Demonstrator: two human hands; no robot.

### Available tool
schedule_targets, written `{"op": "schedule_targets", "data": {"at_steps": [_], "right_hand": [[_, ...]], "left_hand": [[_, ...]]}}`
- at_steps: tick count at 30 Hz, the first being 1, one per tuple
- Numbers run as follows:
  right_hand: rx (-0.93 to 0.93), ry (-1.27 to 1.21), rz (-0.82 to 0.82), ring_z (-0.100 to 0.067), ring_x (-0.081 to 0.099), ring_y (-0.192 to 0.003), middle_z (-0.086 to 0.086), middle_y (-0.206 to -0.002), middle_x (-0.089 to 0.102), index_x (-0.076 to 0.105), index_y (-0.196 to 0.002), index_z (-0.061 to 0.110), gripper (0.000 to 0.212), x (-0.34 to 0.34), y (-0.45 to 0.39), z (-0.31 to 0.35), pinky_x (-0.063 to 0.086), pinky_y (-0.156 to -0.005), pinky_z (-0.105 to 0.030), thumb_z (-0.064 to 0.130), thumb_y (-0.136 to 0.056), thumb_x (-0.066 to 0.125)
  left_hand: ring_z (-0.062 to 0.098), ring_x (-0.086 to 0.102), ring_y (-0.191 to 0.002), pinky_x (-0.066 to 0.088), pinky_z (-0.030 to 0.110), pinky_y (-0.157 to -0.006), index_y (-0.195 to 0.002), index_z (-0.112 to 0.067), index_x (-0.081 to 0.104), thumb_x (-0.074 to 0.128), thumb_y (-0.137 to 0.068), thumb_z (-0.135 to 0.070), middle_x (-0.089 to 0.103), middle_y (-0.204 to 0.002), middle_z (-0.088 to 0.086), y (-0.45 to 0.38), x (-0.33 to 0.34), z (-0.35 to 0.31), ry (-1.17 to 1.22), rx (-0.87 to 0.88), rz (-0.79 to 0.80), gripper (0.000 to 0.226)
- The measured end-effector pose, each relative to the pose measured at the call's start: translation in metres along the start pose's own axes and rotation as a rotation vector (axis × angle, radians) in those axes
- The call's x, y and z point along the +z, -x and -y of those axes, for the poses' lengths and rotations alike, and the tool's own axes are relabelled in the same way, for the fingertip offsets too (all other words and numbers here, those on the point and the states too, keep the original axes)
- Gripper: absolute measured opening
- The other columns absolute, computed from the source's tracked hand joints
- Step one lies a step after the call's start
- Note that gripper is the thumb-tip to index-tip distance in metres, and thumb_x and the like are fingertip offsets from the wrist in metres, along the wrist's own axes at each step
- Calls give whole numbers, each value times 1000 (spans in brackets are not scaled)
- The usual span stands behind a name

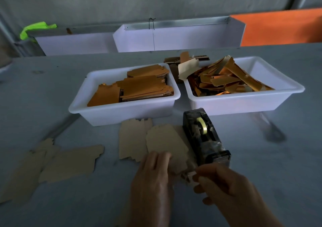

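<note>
A: Hands?
B: Left hand (153,176) is flat, fingers straight and together, pressing on the near edge of a cardboard blank (167,143). No grip on it.
A: Right?
B: Right hand (226,190) is curled, thumb and forefinger pinching a small pale piece at its 10 o'clock. Looks like a tape strip (190,175), but the blur is heavy there, so call it probable.
A: Where's the blank?
B: On the table (278,157), pale side up, low centre of view. Its right edge runs against the tape dispenser (203,139). The strip sits at the blank's 5 o'clock corner, just off the dispenser's near end.
A: Dispenser orientation?
B: Black, long axis running 11 to 5, tape roll (202,128) toward the far end. It's at 1 o'clock from the left hand.
A: Other stock?
B: Second blank (132,139) at 10 o'clock of the pressed one, overlapped by it. Loose blanks (69,162) at 9 o'clock, well apart from the hands. Left tray (97,115) at 12 holds stacked orange blanks (144,87). Right tray (244,104) at 1 o'clock holds a jumble of gold offcuts (226,80). Narrow gap between the trays.
</note>
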State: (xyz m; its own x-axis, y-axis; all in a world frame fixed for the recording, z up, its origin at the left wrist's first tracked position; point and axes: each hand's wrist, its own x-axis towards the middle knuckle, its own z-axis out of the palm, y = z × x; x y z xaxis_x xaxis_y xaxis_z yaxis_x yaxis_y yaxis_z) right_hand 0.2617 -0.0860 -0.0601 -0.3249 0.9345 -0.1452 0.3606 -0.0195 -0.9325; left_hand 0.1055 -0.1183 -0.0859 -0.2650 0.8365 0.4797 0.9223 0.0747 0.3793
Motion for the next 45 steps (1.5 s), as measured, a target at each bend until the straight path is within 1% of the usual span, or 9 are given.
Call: {"op": "schedule_targets", "data": {"at_steps": [7,13,17,22,24,28,32,38,45], "right_hand": [[160,-431,23,-17,72,-72,-5,-77,75,76,-77,19,33,11,-9,1,54,-54,-24,46,-69,59],[254,-579,65,-21,64,-59,-15,-70,70,72,-78,6,6,12,-12,3,52,-50,-30,3,-76,67],[193,-615,58,-23,63,-57,-17,-64,67,69,-66,6,5,8,-8,2,57,-54,-38,1,-69,68],[151,-606,49,-14,63,-50,-13,-59,66,70,-62,8,21,7,-4,2,51,-46,-22,-7,-76,65],[138,-562,56,-12,61,-49,-11,-57,66,70,-61,10,24,9,-2,3,50,-46,-20,-7,-76,65],[-13,-260,-29,-6,60,-55,-1,-61,68,71,-71,31,27,14,4,3,52,-57,-28,5,-77,71],[-115,62,-215,-2,59,-63,18,-66,64,65,-73,40,18,17,10,4,44,-58,-11,26,-68,75],[-380,219,-278,-3,60,-58,13,-72,60,55,-99,45,55,29,20,6,45,-57,-9,10,-66,81],[-576,362,-275,-3,57,-76,5,-88,65,63,-121,12,55,40,23,9,38,-65,8,36,-72,66]], "left_hand": [[10,56,-83,45,20,-67,-66,-11,72,68,-78,-15,63,-73,2,6,-6,5,166,155,-73,13],[15,58,-108,54,28,-81,-78,-14,78,42,-97,-21,73,-83,1,17,-21,-8,118,494,-140,41],[11,53,-118,49,32,-89,-119,-37,60,47,-75,-7,55,-136,-7,25,-29,-9,361,-29,-172,54],[13,72,-86,52,36,-73,-101,-22,69,71,-70,-22,75,-100,2,4,-42,-5,1385,-809,134,31],[14,72,-85,54,29,-69,-101,-19,72,82,-59,-36,76,-93,3,-1,-40,-6,1303,-694,337,47],[13,72,-69,55,24,-57,-88,-17,73,85,-59,-23,76,-76,1,-1,-29,-17,1060,-735,222,32],[14,71,-62,52,21,-51,-84,-14,73,78,-72,-8,74,-71,4,-3,-28,-24,1083,-820,141,14],[23,71,-68,59,38,-59,-80,-18,74,76,-75,-10,74,-71,5,-4,-27,-28,1036,-854,164,10],[28,68,-73,52,34,-66,-74,-21,73,60,-85,-20,70,-74,13,-3,-37,-33,1094,-695,371,17]]}}
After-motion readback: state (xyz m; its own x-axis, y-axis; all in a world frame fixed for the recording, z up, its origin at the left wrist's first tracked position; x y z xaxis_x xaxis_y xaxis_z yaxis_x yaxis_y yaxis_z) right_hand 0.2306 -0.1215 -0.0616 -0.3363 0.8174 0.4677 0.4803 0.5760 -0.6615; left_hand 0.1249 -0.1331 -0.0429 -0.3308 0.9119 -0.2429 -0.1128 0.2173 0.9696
